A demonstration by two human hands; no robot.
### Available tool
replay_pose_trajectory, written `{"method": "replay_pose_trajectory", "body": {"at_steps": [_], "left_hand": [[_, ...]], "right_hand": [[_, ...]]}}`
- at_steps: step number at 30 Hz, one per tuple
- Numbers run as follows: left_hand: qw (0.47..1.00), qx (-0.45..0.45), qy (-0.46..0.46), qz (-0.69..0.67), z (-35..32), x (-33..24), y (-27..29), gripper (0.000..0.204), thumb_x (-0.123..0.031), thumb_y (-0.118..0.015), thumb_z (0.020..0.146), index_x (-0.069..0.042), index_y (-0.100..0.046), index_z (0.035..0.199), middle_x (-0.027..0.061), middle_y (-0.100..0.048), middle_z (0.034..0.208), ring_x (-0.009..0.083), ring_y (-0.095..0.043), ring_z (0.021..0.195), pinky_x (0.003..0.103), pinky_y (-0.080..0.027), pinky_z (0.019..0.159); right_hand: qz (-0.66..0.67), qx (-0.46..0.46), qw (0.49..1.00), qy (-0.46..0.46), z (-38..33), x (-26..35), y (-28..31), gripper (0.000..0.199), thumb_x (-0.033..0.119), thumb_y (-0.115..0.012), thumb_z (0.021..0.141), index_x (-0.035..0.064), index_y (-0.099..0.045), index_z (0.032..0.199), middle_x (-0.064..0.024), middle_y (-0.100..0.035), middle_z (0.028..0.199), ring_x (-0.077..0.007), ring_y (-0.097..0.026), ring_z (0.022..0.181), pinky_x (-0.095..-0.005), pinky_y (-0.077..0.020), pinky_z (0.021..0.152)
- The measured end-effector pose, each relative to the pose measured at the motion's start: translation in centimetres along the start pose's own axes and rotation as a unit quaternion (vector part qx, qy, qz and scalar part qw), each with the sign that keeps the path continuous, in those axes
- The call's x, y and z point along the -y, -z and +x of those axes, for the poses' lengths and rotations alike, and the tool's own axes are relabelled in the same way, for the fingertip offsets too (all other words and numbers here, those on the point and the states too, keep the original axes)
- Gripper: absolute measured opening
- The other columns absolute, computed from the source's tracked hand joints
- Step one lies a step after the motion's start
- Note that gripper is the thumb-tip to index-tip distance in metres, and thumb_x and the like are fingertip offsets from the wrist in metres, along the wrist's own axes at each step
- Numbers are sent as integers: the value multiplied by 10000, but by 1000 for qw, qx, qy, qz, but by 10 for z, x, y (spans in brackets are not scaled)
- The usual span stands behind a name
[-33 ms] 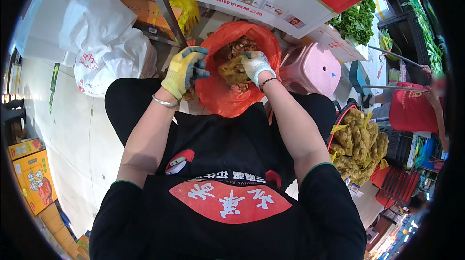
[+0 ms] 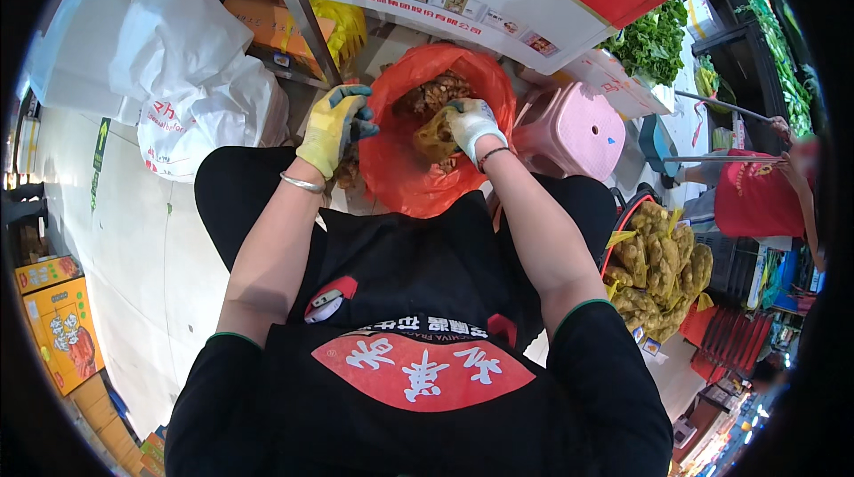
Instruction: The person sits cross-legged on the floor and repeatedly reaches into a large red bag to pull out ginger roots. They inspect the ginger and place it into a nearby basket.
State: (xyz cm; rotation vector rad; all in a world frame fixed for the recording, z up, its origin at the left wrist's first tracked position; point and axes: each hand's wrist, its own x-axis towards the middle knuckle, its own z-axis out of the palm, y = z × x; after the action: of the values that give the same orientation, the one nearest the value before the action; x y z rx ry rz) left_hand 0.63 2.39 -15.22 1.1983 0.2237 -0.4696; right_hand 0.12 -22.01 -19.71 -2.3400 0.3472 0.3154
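An open red plastic bag (image 2: 400, 182) stands on the floor between my knees, with brown knobbly roots (image 2: 434, 93), apparently ginger, inside. My right hand (image 2: 476, 128), in a white glove, pinches the top of a yellow mesh bag (image 2: 433, 141) and holds it over the red bag's opening. Brown lumps show through the mesh. At the red bag's left rim is my left hand (image 2: 334, 128), in a yellow glove with grey fingertips. Its fingers are bent and apart, with nothing visible between them.
A pink stool (image 2: 589, 130) stands right of the red bag. Filled yellow mesh bags (image 2: 658, 264) are heaped by my right knee. White plastic sacks (image 2: 209, 95) sit at the left beside a metal post (image 2: 302, 10). A person in red (image 2: 752, 197) is at the far right.
The yellow mesh bag has shifted slightly and looks narrower and more gathered under my right hand. My left hand has moved slightly left.
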Motion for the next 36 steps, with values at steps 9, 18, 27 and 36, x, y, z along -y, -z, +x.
{"method": "replay_pose_trajectory", "body": {"at_steps": [9, 18, 27, 36], "left_hand": [[905, 21, -11, 424, 2, 46, -37, 898, -552, -664, 764, 48, -356, 1357, 217, -617, 1041, 309, -614, 928, 386, -505, 775], [717, 48, -260, 646, 54, 91, 14, 385, -309, -585, 786, -26, -658, 1037, 245, -650, 947, 382, -627, 916, 436, -496, 828], [915, 175, 7, 364, 12, 58, -59, 264, -222, -524, 936, -41, -627, 1097, 58, -590, 634, 115, -524, 455, 260, -424, 399], [941, 239, 25, 238, -12, 66, -76, 321, -146, -539, 896, -43, -562, 1199, 27, -582, 706, 88, -514, 505, 234, -431, 451]], "right_hand": [[27, -41, 998, 50, -19, 17, 15, 348, 240, -540, 818, 39, -640, 1084, -211, -632, 1065, -360, -598, 1008, -417, -472, 884], [-61, 30, 995, 72, -48, 18, 6, 289, 280, -541, 822, 96, -690, 989, -174, -660, 1018, -342, -628, 959, -423, -499, 847], [-35, 33, 999, -25, -72, -7, 28, 285, 231, -543, 846, 75, -665, 1052, -190, -650, 1047, -337, -618, 996, -407, -488, 855], [100, -20, 992, 75, -99, -4, 24, 317, 275, -526, 853, 36, -628, 1034, -228, -638, 1004, -384, -601, 968, -445, -472, 828]]}}
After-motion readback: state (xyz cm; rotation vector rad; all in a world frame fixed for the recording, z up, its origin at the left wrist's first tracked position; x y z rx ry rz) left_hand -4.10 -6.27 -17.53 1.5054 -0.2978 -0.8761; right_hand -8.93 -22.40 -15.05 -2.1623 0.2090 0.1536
